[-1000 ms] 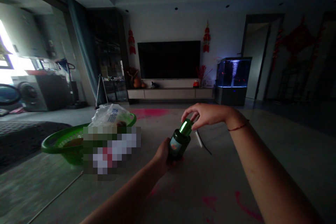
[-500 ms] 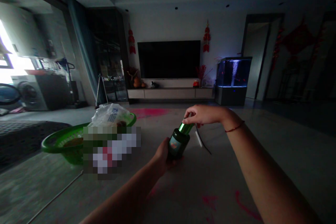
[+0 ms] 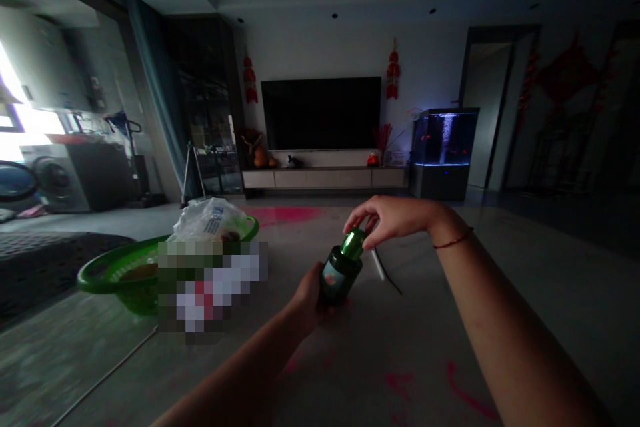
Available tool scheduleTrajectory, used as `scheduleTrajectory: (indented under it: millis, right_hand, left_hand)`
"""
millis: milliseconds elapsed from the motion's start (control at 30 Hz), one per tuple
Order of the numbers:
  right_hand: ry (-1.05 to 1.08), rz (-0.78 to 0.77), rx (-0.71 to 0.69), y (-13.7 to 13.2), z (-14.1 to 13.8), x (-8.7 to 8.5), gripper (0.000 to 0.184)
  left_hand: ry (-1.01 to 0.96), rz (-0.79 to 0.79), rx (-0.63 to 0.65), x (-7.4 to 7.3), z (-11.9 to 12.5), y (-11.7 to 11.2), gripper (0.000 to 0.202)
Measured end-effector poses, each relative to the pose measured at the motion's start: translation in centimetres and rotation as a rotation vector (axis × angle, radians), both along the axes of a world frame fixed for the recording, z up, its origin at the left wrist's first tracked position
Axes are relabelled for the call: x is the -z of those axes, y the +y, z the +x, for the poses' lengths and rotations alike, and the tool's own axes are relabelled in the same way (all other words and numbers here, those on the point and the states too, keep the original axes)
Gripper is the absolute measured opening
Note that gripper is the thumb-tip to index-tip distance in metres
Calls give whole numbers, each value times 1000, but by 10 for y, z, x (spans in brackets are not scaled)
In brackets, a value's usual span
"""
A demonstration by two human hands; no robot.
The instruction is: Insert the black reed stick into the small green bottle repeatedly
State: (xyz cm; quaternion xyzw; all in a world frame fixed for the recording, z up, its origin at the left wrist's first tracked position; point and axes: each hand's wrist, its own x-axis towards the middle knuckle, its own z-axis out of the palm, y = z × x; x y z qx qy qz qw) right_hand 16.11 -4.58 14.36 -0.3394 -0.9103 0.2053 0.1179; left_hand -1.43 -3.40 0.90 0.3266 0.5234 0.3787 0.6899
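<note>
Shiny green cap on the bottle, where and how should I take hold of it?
Probably around its sides, thumb opposite fingers, coming from the upper right: the cap looks roughly cylindrical and leans right atop the tilted bottle, while the left grip holds the body below.

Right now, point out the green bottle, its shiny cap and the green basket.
Green bottle (image 3: 342, 275): head view, on the middle of its dark body.
Shiny cap (image 3: 353, 245): head view, on its side.
Green basket (image 3: 137, 301): head view, on its outer wall, toward the left.
</note>
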Motion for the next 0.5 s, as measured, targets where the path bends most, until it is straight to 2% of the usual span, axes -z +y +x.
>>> scheduleTrajectory:
  millis: [133,300,367,500]
  right_hand:
    - [25,20,73,-1,-1,1,49]
    - [-13,-23,284,1,-10,4,48]
    - [-32,-21,295,2,-13,6,43]
    - [-9,67,217,2,-12,5,33]
  left_hand:
    - [-18,9,3,0,0,-1,36]
    - [-26,18,-2,1,1,0,36]
    - [-29,13,-1,1,1,0,37]
    - [-42,31,26,0,1,-1,38]
